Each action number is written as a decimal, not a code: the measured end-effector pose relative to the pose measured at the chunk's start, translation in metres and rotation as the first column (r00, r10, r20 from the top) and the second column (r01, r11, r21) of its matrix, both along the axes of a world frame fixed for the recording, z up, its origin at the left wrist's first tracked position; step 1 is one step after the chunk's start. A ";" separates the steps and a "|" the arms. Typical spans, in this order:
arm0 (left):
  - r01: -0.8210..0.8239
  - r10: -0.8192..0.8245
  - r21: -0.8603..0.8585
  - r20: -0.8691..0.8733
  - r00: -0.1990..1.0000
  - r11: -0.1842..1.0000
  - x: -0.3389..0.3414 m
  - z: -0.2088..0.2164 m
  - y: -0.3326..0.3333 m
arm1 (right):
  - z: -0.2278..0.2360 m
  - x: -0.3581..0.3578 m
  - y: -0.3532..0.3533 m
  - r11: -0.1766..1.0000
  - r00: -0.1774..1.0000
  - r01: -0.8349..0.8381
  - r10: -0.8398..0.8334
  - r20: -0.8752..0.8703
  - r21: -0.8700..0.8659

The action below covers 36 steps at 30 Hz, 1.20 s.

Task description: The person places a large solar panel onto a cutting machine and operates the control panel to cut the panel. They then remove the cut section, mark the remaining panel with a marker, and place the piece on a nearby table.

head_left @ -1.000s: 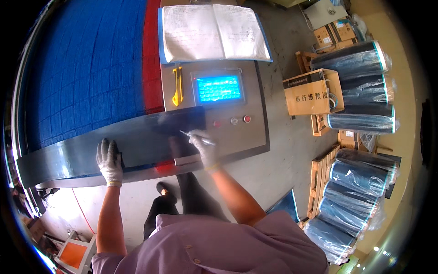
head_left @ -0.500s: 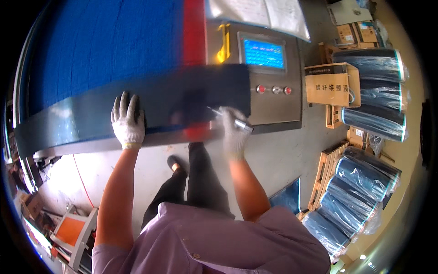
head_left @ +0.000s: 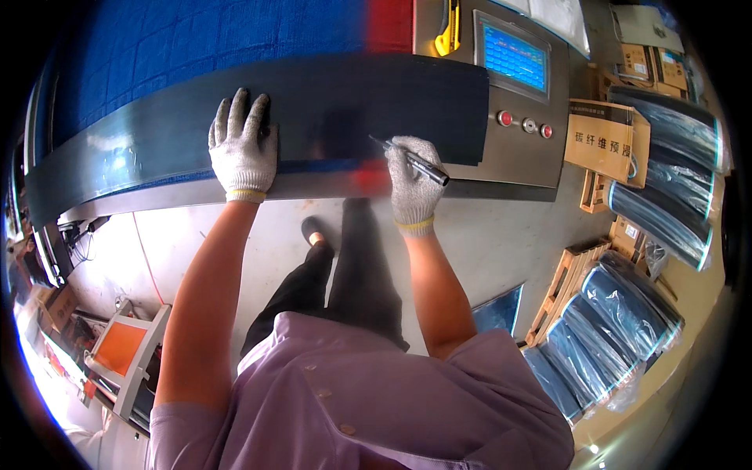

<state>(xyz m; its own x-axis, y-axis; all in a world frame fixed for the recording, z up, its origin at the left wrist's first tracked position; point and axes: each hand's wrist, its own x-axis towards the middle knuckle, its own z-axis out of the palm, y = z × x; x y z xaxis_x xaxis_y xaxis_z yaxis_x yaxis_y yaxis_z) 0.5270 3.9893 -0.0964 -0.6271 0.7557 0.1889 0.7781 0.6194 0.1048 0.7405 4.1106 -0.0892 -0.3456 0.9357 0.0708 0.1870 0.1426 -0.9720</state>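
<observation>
A long, dark, glossy sheet (head_left: 337, 86) lies along the near side of a blue-topped machine bed. My left hand (head_left: 244, 149), in a white knit glove with darkened fingertips, rests flat on it, fingers spread. By its thumb is a dark patch I cannot make out. In my gloved right hand (head_left: 413, 180), a slim black-and-silver pen-like tool (head_left: 427, 167) is gripped, its thin tip pointing left over the sheet's near part. Whether the tip touches the sheet, I cannot tell.
Right of the sheet, the steel control panel (head_left: 523, 168) carries a lit screen (head_left: 513, 56), buttons and a yellow utility knife (head_left: 448, 30). A cardboard box (head_left: 599, 141), wooden pallets (head_left: 560, 290) and plastic-wrapped dark rolls (head_left: 627, 301) stand at the right.
The view has shifted, so the machine and sheet appear higher and further right. My right hand still grips the pen-like tool, and my left stays flat on the sheet.
</observation>
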 end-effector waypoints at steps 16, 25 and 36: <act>0.056 -0.059 0.108 0.027 0.998 0.993 -0.001 0.012 0.002 | -0.010 -0.009 -0.013 0.997 0.997 -0.025 0.019 0.077 0.069; 0.016 -0.017 0.027 0.069 0.997 1.000 0.003 0.018 0.004 | -0.001 -0.013 -0.002 0.992 0.998 -0.025 0.017 0.063 0.125; 0.024 -0.027 0.042 0.072 0.997 0.999 0.003 0.013 0.005 | -0.010 0.020 0.047 0.890 0.982 0.081 -0.148 0.117 0.449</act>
<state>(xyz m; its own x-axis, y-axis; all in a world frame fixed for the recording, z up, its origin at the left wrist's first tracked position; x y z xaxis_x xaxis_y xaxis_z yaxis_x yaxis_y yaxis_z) 0.5302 3.9945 -0.0836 -0.6210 0.7641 0.1746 0.7828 0.5937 0.1864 0.7604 4.1580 -0.0991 -0.2759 0.8535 0.4421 0.3607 0.5183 -0.7754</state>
